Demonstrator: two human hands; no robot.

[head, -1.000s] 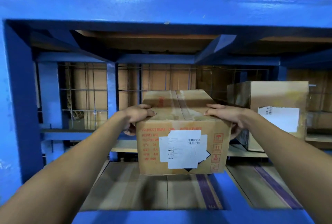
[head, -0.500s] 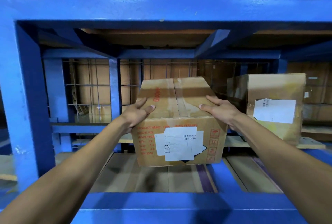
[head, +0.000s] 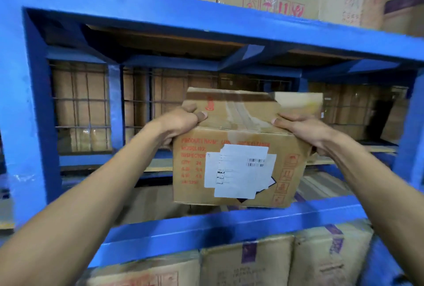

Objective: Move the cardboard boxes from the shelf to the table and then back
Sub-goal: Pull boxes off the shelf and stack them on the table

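Brown taped cardboard box (head: pixel 238 161) with a white shipping label, gripped at its top corners by a person's left hand (head: pixel 181 122) and right hand (head: pixel 300 129), fingers curled over the edges, held just above the front rail of a blue metal shelf (head: pixel 206 223). Behind it, wire mesh (head: pixel 82 111) screens more cartons.

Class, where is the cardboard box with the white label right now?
Head view, centre-right: the cardboard box is gripped between the left hand and right hand, at the blue shelf's front beam.
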